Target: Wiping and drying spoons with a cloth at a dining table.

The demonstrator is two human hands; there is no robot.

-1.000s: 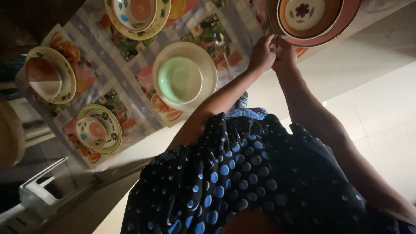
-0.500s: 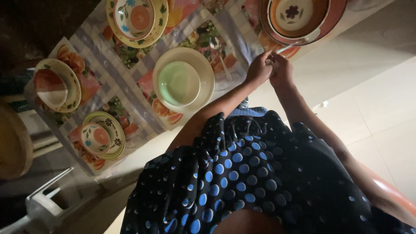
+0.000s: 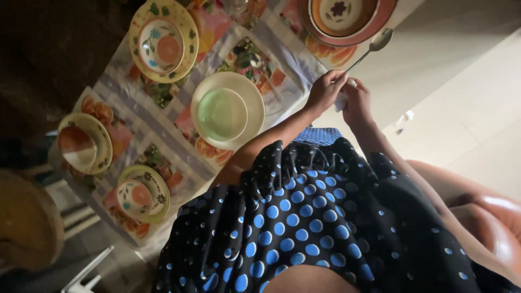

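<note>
Dim room, pale tiled floor [image 3: 477,125] at right; a surface [image 3: 163,130] covered with a fruit-print cloth runs from far right to near left, set with painted dishes.

Spoon [image 3: 369,50]: metal, held up off the surface, bowl end at far right just beside the rim of the red-rimmed plate [image 3: 347,39], not clearly touching it. Long axis runs diagonally, bowl far-right, handle coming down-left into the hands.

Left hand [image 3: 324,89]: fingers closed, grip pinched on the lower handle of the spoon. Right hand [image 3: 355,100]: closed around a small white cloth or tissue [image 3: 342,100], pressed against the handle just beside the left hand. Both hands touch at the handle end; the spoon bowl lies up and to the right of both, the right hand slightly nearer to it.

Outward: red-rimmed plate carries an orange bowl with a dark flower inside. Left of the hands, a cream plate [image 3: 247,92] with a pale green bowl [image 3: 221,114] on it; a second utensil lies just beside it, hard to make out. Farther left, three flower-painted plate-and-bowl sets. Dotted dark dress [image 3: 304,228] fills the near view.
</note>
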